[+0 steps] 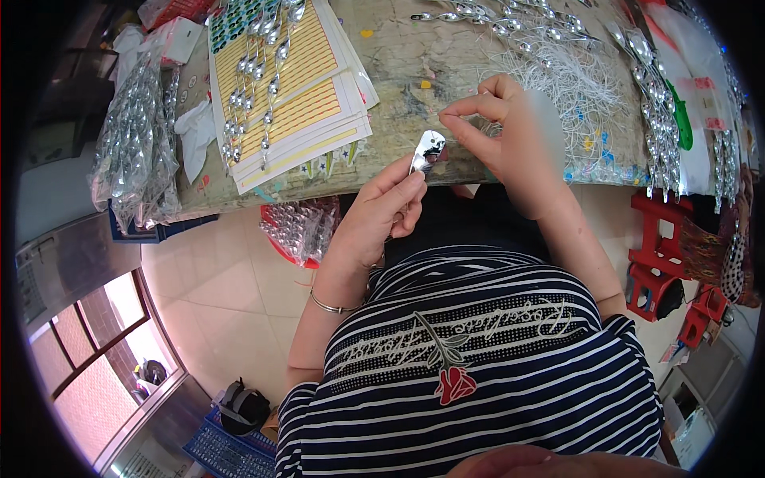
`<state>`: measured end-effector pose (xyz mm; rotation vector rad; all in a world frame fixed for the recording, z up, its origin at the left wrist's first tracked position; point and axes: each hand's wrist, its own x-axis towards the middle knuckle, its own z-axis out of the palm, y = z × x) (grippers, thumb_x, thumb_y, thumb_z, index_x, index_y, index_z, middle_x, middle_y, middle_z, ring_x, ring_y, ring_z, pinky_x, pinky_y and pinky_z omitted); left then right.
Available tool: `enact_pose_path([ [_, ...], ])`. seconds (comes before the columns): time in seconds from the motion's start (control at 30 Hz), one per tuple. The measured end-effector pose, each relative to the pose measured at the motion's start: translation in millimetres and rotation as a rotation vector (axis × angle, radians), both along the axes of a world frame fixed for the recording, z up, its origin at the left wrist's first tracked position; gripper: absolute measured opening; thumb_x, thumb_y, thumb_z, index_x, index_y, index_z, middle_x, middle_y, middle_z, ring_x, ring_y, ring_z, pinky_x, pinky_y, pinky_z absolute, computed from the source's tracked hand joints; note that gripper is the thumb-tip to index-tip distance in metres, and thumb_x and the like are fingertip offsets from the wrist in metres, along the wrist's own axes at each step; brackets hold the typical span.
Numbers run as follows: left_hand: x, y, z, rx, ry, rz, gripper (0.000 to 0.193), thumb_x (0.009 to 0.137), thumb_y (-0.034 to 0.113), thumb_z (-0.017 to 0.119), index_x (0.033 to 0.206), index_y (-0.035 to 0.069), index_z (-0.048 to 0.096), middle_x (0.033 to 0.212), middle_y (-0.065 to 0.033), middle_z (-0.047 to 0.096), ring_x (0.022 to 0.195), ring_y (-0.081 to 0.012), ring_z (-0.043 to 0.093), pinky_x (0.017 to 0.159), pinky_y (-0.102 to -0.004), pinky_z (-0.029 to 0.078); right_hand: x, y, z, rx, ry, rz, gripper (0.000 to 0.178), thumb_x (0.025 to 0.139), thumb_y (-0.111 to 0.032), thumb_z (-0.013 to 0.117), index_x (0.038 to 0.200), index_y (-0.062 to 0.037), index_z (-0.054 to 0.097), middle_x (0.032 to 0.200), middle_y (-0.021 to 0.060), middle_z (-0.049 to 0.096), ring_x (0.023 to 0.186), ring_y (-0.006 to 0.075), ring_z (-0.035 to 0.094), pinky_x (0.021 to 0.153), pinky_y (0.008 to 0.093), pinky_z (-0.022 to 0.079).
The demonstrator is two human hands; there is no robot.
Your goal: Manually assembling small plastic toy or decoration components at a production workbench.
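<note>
We look down on a worn, stained table (390,72) flecked with colour, its near edge curving across the view. Below it spreads a pale tiled floor (207,319), with a window (92,342) at the lower left and red stools (657,217) at the right.

Our left hand (386,205) pinches a small shiny silver piece (431,143) between thumb and fingers, tilted up near the table's edge; the fingers hide its lower end. Our right hand (522,147) is raised just to the right, apart from the piece, its thumb and index fingertips drawn close to each other. We cannot tell whether they meet or pinch anything thin.

Behind the right hand lies a loose heap of thin white strands (594,92), partly covered by that hand. Strings of silver pieces (502,24) lie along the far side, and more hang over the edge at the right, beside a green object (681,119). At the left, further silver strings (271,88) rest on printed yellow sheets (319,103), next to a crumpled white tissue (196,139) and a clear bag (135,131) packed with silver pieces. Under the table, a red tub (276,248) holds another bagged load.
</note>
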<state>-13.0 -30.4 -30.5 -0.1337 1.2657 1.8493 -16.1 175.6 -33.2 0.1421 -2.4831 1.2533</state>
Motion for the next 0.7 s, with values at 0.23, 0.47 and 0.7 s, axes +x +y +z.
enact_pose_path([
  [0.23, -0.7, -1.2, -3.5, 0.02, -0.039, 0.004, 0.037, 0.095, 0.019, 0.05, 0.128, 0.004, 0.046, 0.079, -0.0011, 0.05, 0.053, -0.0049, 0.041, 0.04, -0.0166, 0.025, 0.3, -3.3, 4.6, -0.019, 0.011, 0.026, 0.012, 0.074, -0.011, 0.073, 0.086, -0.0097, 0.07, 0.082, 0.0016, 0.043, 0.083, 0.0157, 0.045, 0.074, 0.0262, 0.037],
  [0.47, -0.9, -1.9, -2.3, 0.048, -0.06, 0.012, 0.038, 0.095, 0.018, 0.049, 0.129, 0.003, 0.044, 0.08, -0.0013, 0.05, 0.053, -0.0051, 0.041, 0.04, -0.0169, 0.025, 1.4, -4.5, 6.6, -0.125, -0.019, 0.057, 0.012, 0.075, -0.011, 0.073, 0.086, -0.0094, 0.07, 0.083, 0.0016, 0.044, 0.083, 0.0153, 0.046, 0.074, 0.0257, 0.037],
  [0.7, 0.1, -3.7, -3.7, 0.07, -0.065, 0.006, 0.037, 0.096, 0.017, 0.048, 0.129, 0.003, 0.044, 0.08, -0.0016, 0.049, 0.053, -0.0053, 0.04, 0.04, -0.0172, 0.025, -0.4, -2.0, 1.9, -0.045, -0.004, 0.033, 0.013, 0.071, -0.012, 0.075, 0.083, -0.0093, 0.071, 0.084, 0.0082, 0.046, 0.085, 0.0236, 0.049, 0.069, 0.0327, 0.044],
])
